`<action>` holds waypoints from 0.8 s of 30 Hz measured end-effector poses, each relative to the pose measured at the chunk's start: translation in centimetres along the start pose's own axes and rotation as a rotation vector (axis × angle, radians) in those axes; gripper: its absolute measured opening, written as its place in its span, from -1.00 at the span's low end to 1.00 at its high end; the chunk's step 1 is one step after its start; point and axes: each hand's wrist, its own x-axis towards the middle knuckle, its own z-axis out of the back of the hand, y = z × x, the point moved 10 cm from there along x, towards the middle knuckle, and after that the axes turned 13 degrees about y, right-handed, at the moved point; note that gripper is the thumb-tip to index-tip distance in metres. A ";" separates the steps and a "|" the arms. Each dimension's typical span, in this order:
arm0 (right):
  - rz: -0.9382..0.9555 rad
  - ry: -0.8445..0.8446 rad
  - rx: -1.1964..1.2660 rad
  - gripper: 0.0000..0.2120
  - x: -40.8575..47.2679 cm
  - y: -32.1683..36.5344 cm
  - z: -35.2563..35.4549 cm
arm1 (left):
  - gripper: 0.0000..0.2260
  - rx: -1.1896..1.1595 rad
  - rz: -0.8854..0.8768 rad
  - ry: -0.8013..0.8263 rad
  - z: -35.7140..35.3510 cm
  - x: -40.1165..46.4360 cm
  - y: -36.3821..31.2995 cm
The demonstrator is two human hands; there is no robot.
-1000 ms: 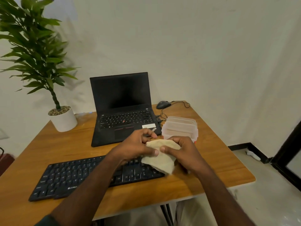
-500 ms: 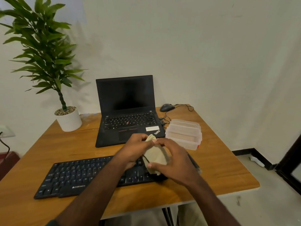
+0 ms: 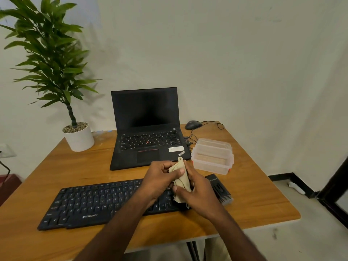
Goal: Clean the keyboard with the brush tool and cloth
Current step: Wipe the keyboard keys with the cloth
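A black keyboard [image 3: 98,202] lies along the near side of the wooden table [image 3: 254,200]. Both hands hover over its right end and hold a beige cloth [image 3: 181,178] between them. My left hand [image 3: 160,178] pinches the cloth's upper part with thumb and fingers. My right hand [image 3: 197,193] grips its lower part, and the cloth is bunched into a narrow upright fold. The black brush tool [image 3: 219,189] lies on the table just right of my right hand, bristles toward me. The keyboard's right edge is hidden by my hands.
An open black laptop [image 3: 148,129] stands behind the keyboard. Stacked clear plastic containers [image 3: 212,157] sit to its right, with a wired mouse [image 3: 193,125] behind them. A potted plant [image 3: 79,138] is at the back left. The table edge runs close on the right.
The cloth has been gathered from a loose open piece into a tight upright fold. Both hands shifted slightly toward the laptop while keeping hold of it.
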 end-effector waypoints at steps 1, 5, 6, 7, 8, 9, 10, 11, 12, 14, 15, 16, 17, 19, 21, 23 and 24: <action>0.002 -0.024 0.014 -0.26 0.0 0.1 0.1 | -0.88 0.031 -0.006 0.005 -0.2 0.0 -0.1; -0.028 -0.078 0.148 -0.40 0.2 -0.2 0.1 | -0.86 0.110 0.027 0.080 -1.4 0.2 -0.2; -0.037 -0.080 0.170 -0.45 0.2 -0.4 0.0 | -0.85 0.086 0.051 0.085 -1.4 0.1 -0.1; -0.046 -0.077 0.187 -0.50 0.2 -0.5 0.1 | -0.83 0.061 0.076 0.089 -1.4 0.1 0.2; -0.055 -0.070 0.206 -0.55 0.1 -0.8 0.1 | -0.81 0.049 0.096 0.093 -1.3 0.0 0.4; -0.064 -0.060 0.233 -0.60 0.2 -1.1 0.0 | -0.79 0.065 0.108 0.089 -1.0 -0.1 0.6; -0.079 -0.056 0.274 -0.62 0.2 -1.6 0.0 | -0.77 0.102 0.116 0.074 -0.7 -0.3 0.7; -0.098 -0.047 0.320 -0.63 0.1 -1.9 -0.1 | -0.75 0.148 0.116 0.058 -0.5 -0.4 0.6; -0.117 -0.033 0.353 -0.63 0.1 -2.2 -0.2 | -0.72 0.175 0.113 0.043 -0.2 -0.5 0.7; -0.132 0.043 0.375 -0.58 0.1 -2.0 -1.0 | -0.64 0.166 0.122 0.018 0.1 -0.4 1.1; -0.133 0.085 0.370 -0.55 0.0 -1.9 -1.6 | -0.61 0.145 0.136 0.006 0.2 -0.4 1.3; -0.133 0.113 0.362 -0.52 0.0 -1.6 -2.0 | -0.60 0.124 0.145 0.001 0.0 -0.5 1.4; -0.134 0.119 0.350 -0.49 0.0 -1.4 -2.4 | -0.62 0.117 0.139 0.003 -0.3 -0.5 1.4; -0.129 0.126 0.296 -0.45 0.1 -0.4 -3.1 | -0.73 0.119 0.070 0.008 -0.9 -0.8 1.0; -0.106 0.183 0.270 -0.40 0.4 0.8 -4.3 | -0.81 0.006 -0.011 -0.017 -1.0 -1.6 1.0; -0.115 0.253 0.318 -0.34 0.6 1.2 -5.1 | -0.75 -0.291 -0.051 -0.093 0.4 -2.6 2.3; -0.112 0.278 0.364 -0.33 0.7 1.5 -5.3 | -0.73 -0.448 -0.066 -0.141 1.3 -3.2 3.2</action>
